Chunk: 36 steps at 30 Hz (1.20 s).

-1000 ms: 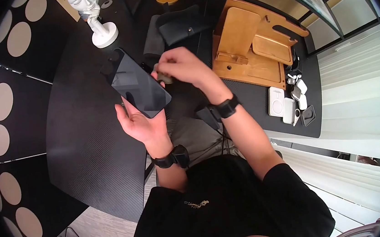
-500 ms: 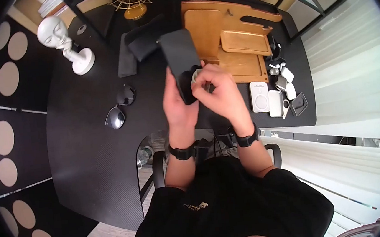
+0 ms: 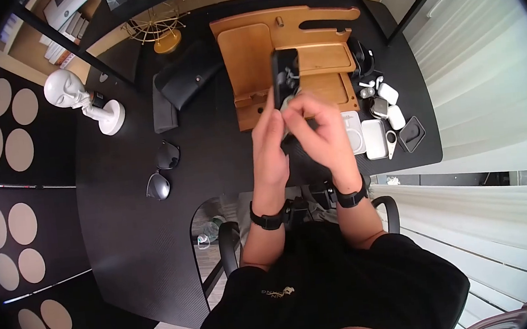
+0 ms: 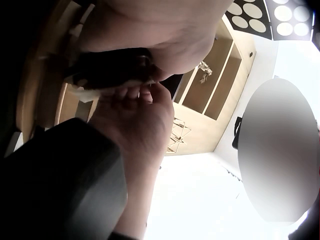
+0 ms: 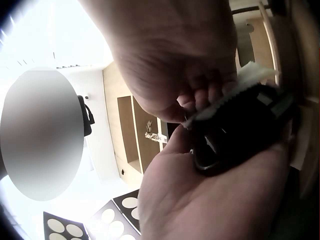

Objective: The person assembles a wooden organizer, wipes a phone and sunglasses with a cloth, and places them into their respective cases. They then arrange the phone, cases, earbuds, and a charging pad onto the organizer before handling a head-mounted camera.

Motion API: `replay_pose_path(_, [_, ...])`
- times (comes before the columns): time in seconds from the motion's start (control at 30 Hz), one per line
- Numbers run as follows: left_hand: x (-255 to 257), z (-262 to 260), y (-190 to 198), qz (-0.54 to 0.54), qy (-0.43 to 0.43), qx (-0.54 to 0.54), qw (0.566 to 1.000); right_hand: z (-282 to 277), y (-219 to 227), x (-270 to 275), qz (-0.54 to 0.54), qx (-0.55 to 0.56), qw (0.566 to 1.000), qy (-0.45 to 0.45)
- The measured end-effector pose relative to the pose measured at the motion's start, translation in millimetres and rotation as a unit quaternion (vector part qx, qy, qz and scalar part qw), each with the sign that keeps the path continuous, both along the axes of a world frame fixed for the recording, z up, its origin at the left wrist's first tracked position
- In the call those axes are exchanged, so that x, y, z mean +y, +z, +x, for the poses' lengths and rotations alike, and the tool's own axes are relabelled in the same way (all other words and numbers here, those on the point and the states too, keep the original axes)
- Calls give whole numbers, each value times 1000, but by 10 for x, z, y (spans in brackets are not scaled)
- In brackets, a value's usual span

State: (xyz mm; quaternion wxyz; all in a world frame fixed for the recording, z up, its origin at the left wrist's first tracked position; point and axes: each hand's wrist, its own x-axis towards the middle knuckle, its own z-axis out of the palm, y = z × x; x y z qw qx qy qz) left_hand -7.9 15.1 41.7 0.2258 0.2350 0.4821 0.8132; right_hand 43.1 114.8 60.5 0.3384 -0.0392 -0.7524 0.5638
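A dark phone (image 3: 285,77) with a glossy face stands nearly upright above the desk in the head view. Its lower part is gripped by my left hand (image 3: 269,157), with the thumb along the near side. My right hand (image 3: 324,134) pinches a pale, thin cloth (image 3: 287,104) against the phone's lower end, and the two hands are close together. From the right wrist, the phone (image 5: 237,132) lies in the left palm (image 5: 215,195), and the pale cloth (image 5: 252,75) runs along its edge under my right hand's curled fingers (image 5: 202,95). The cloth's full shape is hidden.
Beyond the hands is a wooden organizer (image 3: 247,58). Chargers and small cases (image 3: 375,138) lie at the right. Sunglasses (image 3: 158,186), a black pouch (image 3: 188,76), a grey case (image 3: 164,107) and a white head figure (image 3: 110,118) are on the left.
The phone has swung from slanting left to nearly upright and farther right. Both hands moved right with it, and the right hand came against its lower end with the cloth. The head view has shifted.
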Motion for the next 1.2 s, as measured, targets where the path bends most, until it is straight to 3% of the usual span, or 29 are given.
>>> replay_pose_path(0.07, [47,-116,43,78,5,-58,995,10,-21,-10,-3,-24,997,69])
replay_pose_path(0.27, [98,-187,89,73,37,-51,995,54,-97,-52,-23,-57,992,113])
replay_pose_path(0.4, [36,-21,-93,60,-11,-80,995,88,-109,56,-77,-58,992,79])
replay_pose_path(0.47, [-21,66,-107,-2,-54,-59,997,112,-82,72,-160,7,987,-26])
replay_pose_path(0.53, [-71,71,-136,21,-101,-64,993,142,-93,127,-226,52,971,-62])
replay_pose_path(0.63, [-113,38,-116,-68,-155,15,986,161,-136,261,-205,74,971,-100])
replay_pose_path(0.77, [-84,-5,-194,-69,-151,3,986,169,-144,223,-180,38,981,-68])
replay_pose_path(0.93, [105,-144,-282,60,-44,-134,988,72,-162,91,-78,-83,992,50])
replay_pose_path(1.03, [138,-261,-325,96,-53,-175,978,54,-171,100,-38,-135,984,112])
replay_pose_path(1.13, [122,-238,-317,104,-51,-184,976,79,-235,107,-65,-126,984,104])
replay_pose_path(1.2, [113,-118,-211,55,-28,-123,991,82,-224,132,-105,-87,988,68])
